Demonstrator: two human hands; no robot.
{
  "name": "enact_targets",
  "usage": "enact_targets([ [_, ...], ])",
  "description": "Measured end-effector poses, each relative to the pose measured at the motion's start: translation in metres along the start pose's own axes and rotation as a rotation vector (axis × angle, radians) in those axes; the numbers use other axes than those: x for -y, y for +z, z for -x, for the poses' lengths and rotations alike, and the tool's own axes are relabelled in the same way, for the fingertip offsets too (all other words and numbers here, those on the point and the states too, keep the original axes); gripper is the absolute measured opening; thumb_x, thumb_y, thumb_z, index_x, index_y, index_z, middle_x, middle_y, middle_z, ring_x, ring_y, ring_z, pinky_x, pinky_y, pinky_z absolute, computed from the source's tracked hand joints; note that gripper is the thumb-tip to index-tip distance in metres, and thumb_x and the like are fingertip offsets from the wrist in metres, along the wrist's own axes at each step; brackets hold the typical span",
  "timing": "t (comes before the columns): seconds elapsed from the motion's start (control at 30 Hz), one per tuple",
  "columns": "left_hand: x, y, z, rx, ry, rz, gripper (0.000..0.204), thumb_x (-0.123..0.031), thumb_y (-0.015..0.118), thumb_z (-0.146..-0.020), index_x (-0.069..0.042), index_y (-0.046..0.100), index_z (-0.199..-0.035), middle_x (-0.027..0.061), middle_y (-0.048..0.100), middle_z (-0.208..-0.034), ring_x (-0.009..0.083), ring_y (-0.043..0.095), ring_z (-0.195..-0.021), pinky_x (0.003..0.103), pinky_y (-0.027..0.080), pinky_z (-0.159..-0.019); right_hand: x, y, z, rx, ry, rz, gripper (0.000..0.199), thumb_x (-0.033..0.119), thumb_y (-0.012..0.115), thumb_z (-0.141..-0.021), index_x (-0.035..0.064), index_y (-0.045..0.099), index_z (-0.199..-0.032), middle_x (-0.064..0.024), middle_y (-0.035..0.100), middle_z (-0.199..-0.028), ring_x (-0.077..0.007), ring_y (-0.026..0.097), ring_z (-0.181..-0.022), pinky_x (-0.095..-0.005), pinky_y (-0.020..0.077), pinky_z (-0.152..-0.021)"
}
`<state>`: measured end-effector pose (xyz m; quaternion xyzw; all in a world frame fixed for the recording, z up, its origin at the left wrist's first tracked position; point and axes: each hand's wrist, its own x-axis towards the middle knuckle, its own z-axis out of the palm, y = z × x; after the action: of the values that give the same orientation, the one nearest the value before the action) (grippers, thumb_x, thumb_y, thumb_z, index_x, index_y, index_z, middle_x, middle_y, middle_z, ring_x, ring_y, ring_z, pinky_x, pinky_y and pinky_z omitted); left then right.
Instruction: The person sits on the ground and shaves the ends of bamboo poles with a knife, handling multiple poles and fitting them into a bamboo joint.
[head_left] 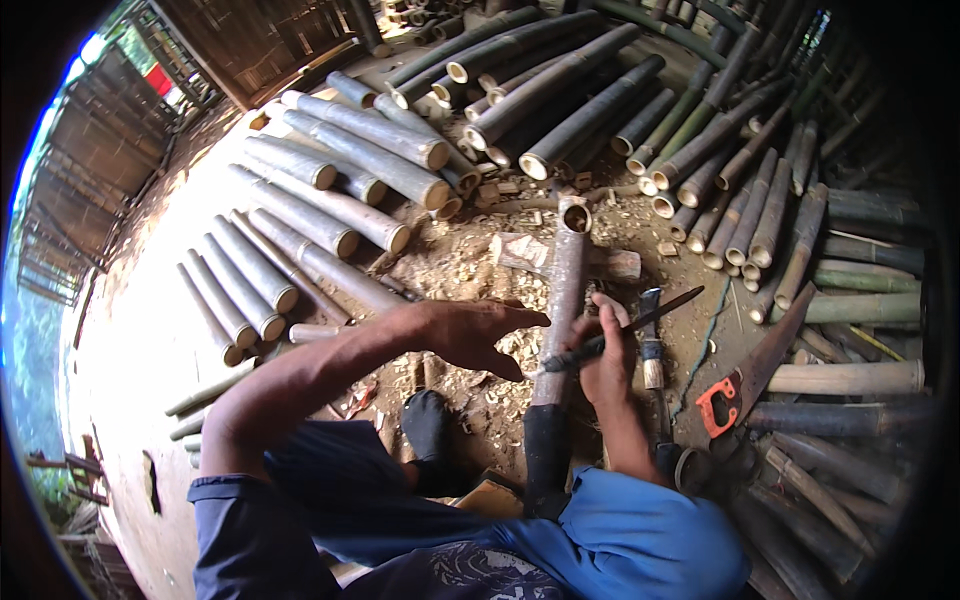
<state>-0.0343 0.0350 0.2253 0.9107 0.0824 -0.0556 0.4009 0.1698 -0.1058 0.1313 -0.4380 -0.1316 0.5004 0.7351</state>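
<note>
In front of me a bamboo tube [567, 265] runs away from my body, its open end at the far side. My left hand [475, 335] hovers at the tube's left side, fingers stretched out and holding nothing; whether the fingertips touch it I cannot tell. On the other side, my right hand [610, 360] is closed around a knife [668, 306]. Its dark handle crosses over the tube, and the narrow blade points up and to the right. My foot in a dark sock [546, 455] is at the tube's near end.
A second knife [651, 345] lies right of the tube. Further right is a saw [765, 362] with an orange handle. Cut bamboo tubes [370, 150] lie in rows at left, behind and right. Wood shavings [480, 395] and a wood block [522, 252] are on the ground.
</note>
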Motion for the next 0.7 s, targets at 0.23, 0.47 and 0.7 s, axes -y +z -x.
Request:
enact_targets([
  [0.23,0.008,-0.094,0.195,-0.485,-0.684,-0.242,0.057,-0.023,0.075,-0.09,-0.009,0.057,-0.142,0.0203,0.063,-0.136,0.035,0.062,-0.124,0.046,0.05,-0.105,-0.025,-0.084,0.078,0.147,0.259,0.451,0.057,0.046,0.076,-0.091,-0.0006,0.059,-0.118,-0.0077,0.055,-0.063,-0.019,0.057,-0.05,-0.0358,0.0516,-0.049],
  [0.47,0.044,0.029,0.397,-0.94,-1.022,0.171,0.047,-0.024,0.074,-0.088,0.0,0.064,-0.128,0.019,0.07,-0.116,0.025,0.07,-0.103,0.039,0.056,-0.088,-0.016,-0.16,0.116,0.215,0.494,0.476,0.039,0.017,0.065,-0.097,-0.0005,0.054,-0.13,-0.0034,0.055,-0.07,-0.0141,0.057,-0.059,-0.0301,0.0496,-0.056],
  [0.7,0.026,0.341,0.542,-1.639,-2.055,-0.187,0.049,-0.025,0.073,-0.08,0.0,0.065,-0.122,0.024,0.065,-0.119,0.0384,0.058,-0.119,0.046,0.046,-0.104,-0.023,-0.207,0.116,0.29,0.628,0.706,0.034,0.015,0.063,-0.096,0.0002,0.058,-0.126,-0.0034,0.054,-0.07,-0.014,0.053,-0.057,-0.0306,0.0452,-0.052],
])
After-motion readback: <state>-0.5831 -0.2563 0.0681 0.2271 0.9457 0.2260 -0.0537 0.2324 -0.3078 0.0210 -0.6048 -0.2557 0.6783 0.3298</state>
